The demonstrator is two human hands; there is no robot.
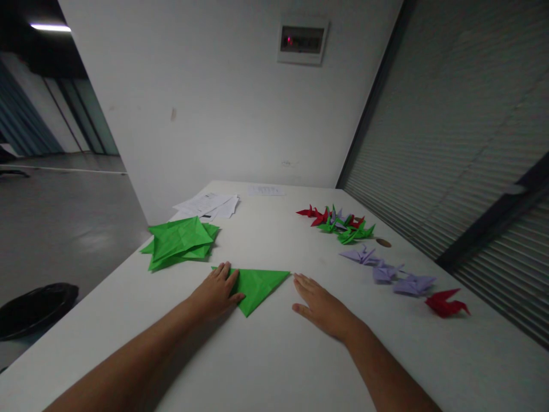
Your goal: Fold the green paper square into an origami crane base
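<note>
The green triangle point(261, 285) lies on the table point(257, 366), long edge running left to right, left end under the left hand point(218, 294), fingers slightly spread, right corner just beside the right hand point(321, 307), fingers extended.

A white counter point(266, 366) runs to a pale wall point(214, 103) marked by a few smudges. Loose printed sheets point(218, 207) overlap at its far left, and another sheet point(266, 190) lies flat near the wall. High on the wall is a white-framed box point(302, 41) with a small red light inside. A brown round spot point(383, 242) sits near the right edge, beside dark-framed blinds point(446, 131). On the left are a black-lined bin point(38, 309), grey floor point(98, 200), a blue curtain point(26, 120) and a bright strip light point(50, 27).
</note>
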